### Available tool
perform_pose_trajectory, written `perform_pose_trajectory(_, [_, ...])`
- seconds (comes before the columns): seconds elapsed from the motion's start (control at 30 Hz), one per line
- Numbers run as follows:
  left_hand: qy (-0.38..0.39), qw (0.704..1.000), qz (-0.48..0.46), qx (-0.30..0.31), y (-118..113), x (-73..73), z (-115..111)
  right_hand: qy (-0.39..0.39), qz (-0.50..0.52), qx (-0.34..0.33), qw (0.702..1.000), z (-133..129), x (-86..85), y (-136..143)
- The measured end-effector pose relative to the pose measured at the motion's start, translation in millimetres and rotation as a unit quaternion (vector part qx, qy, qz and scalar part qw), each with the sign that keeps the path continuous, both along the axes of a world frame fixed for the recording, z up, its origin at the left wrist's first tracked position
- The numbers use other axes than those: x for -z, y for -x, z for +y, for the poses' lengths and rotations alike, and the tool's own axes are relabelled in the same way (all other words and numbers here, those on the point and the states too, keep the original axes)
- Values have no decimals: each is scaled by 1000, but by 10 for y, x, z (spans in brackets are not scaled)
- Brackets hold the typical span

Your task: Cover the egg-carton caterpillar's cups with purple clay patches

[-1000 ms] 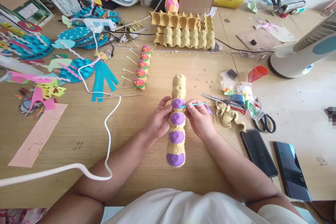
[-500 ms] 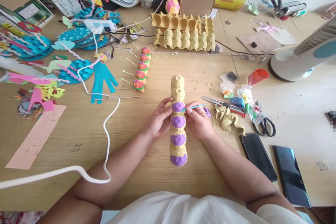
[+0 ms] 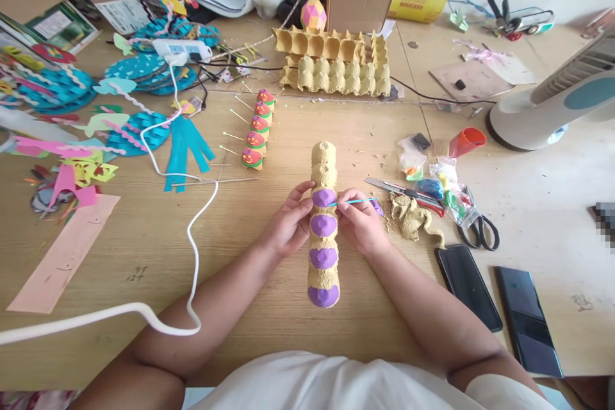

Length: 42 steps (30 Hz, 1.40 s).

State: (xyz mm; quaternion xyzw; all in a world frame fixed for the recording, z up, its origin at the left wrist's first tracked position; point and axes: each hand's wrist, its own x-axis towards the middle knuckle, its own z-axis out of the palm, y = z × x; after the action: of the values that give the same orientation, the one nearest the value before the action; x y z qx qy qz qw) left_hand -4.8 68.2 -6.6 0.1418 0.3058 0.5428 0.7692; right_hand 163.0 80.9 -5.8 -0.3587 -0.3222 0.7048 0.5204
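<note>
A strip of egg carton (image 3: pixel 323 243) stretches away from me, its bumps pointing up. Several of its nearer bumps carry purple clay caps (image 3: pixel 323 225); the far ones are bare cardboard. My left hand (image 3: pixel 290 221) grips the strip by its left edge, thumb against the third bump from the far end. In my right hand (image 3: pixel 361 223), a thin blue clay tool (image 3: pixel 353 201) is pinched between thumb and fingers. Its tip touches the right side of the purple cap there. Beside my right hand lies a lump of purple clay (image 3: pixel 377 207), partly hidden.
Torn carton scraps (image 3: pixel 408 218), a utility knife (image 3: pixel 403 192), scissors (image 3: pixel 480 230) and two phones (image 3: pixel 468 288) lie on the right. Ahead stand a painted caterpillar (image 3: pixel 258 131) and egg cartons (image 3: pixel 343 75). A white cable (image 3: pixel 195 250) crosses the left side, near my left forearm.
The tool in my right hand has tilted to lie flatter, its tip still at the same purple cap. The whole view has shifted slightly; my left hand keeps its hold.
</note>
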Motion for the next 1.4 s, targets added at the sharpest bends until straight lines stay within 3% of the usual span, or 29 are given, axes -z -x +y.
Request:
perform_pose_trajectory(0.77, [1, 1000, 3, 0, -10, -31, -6, -65, -106, 40, 991, -36, -22, 33])
perform_pose_trajectory(1.4, [-3, 1000, 19, 8, -31, -31, -32, -72, -86, 40, 993, -70, 40, 7])
